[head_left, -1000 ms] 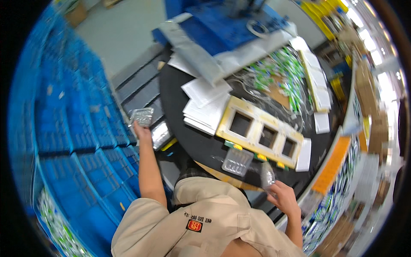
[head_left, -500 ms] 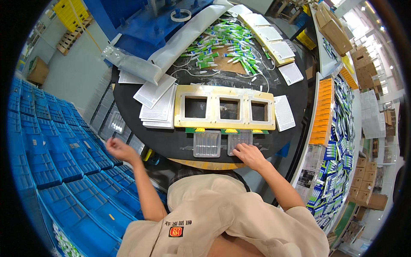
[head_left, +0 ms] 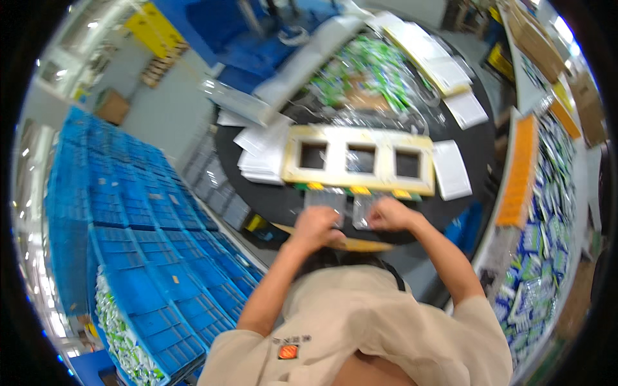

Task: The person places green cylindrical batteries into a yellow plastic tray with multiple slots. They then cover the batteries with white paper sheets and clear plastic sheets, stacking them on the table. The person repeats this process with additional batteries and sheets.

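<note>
Two clear plastic blister trays sit side by side at the table's near edge, below the front of a pale yellow frame [head_left: 293,174] with three square openings. Over the near part of the left blister tray [head_left: 329,198] lies my left hand [head_left: 314,229]; its thumb points right, but blur hides whether the fingers grip. My right hand [head_left: 393,215] is closed, its curled fingers at the right side of the right blister tray [head_left: 360,209]. Yellow-and-green card edges [head_left: 359,190] show between the frame and the trays.
Green-and-white tubes [head_left: 370,61] are heaped at the back of the round black table [head_left: 257,199]. White printed cards [head_left: 262,161] are stacked left of the frame, and another card [head_left: 452,170] lies right. Blue crates [head_left: 145,257] stand at my left; blue-and-green packs [head_left: 528,289] fill the right bench.
My left hand has come in from the left, away from the table, onto the left blister tray. My right hand stays at the right tray, its fingers now more curled. The whole view has shifted.
</note>
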The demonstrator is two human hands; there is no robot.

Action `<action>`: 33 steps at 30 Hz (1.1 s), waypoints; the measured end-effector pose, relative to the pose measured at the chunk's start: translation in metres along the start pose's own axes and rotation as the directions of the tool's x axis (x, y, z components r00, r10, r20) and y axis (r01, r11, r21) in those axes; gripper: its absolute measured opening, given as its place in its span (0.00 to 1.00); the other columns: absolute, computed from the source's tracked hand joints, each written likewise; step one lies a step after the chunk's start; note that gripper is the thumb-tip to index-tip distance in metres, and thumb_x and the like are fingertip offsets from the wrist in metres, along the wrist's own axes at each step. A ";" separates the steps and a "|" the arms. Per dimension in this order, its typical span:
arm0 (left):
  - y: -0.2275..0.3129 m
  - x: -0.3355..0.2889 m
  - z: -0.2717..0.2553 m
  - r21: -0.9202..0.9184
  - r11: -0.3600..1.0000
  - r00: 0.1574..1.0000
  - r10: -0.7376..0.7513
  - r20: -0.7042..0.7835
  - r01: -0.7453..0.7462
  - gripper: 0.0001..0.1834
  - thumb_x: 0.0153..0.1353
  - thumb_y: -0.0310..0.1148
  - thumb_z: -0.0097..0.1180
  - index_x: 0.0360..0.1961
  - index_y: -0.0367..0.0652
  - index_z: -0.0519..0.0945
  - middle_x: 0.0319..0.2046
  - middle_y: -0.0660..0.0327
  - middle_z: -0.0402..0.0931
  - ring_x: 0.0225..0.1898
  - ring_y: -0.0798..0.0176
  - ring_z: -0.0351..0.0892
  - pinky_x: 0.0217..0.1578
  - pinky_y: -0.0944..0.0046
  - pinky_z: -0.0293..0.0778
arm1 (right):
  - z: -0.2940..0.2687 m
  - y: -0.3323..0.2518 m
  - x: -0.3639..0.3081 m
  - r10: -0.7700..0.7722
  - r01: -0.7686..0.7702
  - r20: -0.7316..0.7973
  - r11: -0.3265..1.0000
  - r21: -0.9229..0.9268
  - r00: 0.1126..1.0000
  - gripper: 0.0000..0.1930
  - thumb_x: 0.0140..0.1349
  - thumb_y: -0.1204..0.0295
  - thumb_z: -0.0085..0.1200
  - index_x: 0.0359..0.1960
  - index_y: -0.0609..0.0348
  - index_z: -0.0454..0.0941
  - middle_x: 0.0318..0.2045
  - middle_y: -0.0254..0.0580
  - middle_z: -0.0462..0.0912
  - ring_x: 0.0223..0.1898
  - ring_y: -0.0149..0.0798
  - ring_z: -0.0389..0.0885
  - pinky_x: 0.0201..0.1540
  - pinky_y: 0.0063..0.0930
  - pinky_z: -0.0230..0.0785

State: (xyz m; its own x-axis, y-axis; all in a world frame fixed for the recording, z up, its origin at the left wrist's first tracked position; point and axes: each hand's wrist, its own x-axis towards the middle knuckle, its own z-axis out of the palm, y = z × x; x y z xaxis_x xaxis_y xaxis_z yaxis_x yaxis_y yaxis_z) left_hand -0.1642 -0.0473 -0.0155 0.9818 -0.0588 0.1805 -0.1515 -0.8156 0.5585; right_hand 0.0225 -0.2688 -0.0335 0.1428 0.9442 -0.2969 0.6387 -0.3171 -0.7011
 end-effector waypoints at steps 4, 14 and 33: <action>0.011 0.001 0.029 0.011 0.999 0.999 -0.035 -0.031 0.035 0.25 0.41 0.49 0.76 0.34 0.44 0.81 0.37 0.52 0.80 0.43 0.44 0.80 0.44 0.46 0.74 | 0.008 -0.004 -0.005 0.013 -0.013 -0.091 1.000 0.000 0.996 0.10 0.57 0.63 0.61 0.28 0.56 0.85 0.30 0.53 0.84 0.34 0.57 0.83 0.39 0.50 0.75; -0.023 -0.012 0.033 -0.031 0.998 0.997 -0.050 0.059 0.052 0.23 0.52 0.38 0.71 0.46 0.44 0.77 0.43 0.55 0.74 0.48 0.45 0.77 0.45 0.48 0.74 | 0.017 0.017 -0.003 0.086 -0.070 -0.067 0.975 0.212 0.994 0.12 0.59 0.60 0.68 0.39 0.52 0.90 0.33 0.45 0.89 0.34 0.45 0.87 0.38 0.35 0.79; -0.065 0.021 -0.003 -0.031 0.996 0.876 0.091 0.473 -0.087 0.05 0.56 0.31 0.61 0.29 0.42 0.85 0.33 0.54 0.83 0.39 0.46 0.83 0.38 0.48 0.78 | -0.095 -0.063 -0.013 0.057 0.001 -0.800 0.997 0.072 0.597 0.04 0.62 0.80 0.58 0.37 0.64 0.77 0.34 0.48 0.78 0.35 0.47 0.79 0.40 0.34 0.72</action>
State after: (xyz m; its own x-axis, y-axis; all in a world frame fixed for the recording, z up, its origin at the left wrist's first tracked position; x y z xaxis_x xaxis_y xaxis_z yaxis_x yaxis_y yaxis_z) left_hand -0.1337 0.0063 -0.0462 0.9005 -0.3984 -0.1741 -0.2399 -0.7893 0.5652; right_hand 0.0521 -0.2529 0.0756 0.7265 0.6176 0.3014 0.5830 -0.3216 -0.7461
